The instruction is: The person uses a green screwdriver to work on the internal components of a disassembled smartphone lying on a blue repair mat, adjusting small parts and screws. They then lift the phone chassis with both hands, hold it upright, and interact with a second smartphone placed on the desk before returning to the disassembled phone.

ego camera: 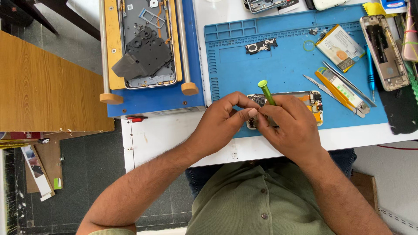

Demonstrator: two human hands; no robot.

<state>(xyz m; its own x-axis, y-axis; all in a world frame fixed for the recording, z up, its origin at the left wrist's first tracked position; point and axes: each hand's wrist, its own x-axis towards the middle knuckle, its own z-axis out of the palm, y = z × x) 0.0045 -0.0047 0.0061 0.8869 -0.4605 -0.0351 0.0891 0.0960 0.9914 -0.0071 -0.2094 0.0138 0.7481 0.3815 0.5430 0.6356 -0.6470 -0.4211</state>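
Blue mat: opened phone under both hands' grip, green screwdriver upright.

At your twelve o'clock lies a matt blue rubbery mat, at nine a smooth wood-grain top; your screwdriver handle is glossy green plastic.

Both hands, the left hand and the right hand, covered the near end of the opened phone on the blue mat, and the tip of the green screwdriver was lost between the fingers. Any screw there was too small to tell. At the desk's far edge, another phone was cut off by the picture's top edge, and a gold phone frame by its right edge.
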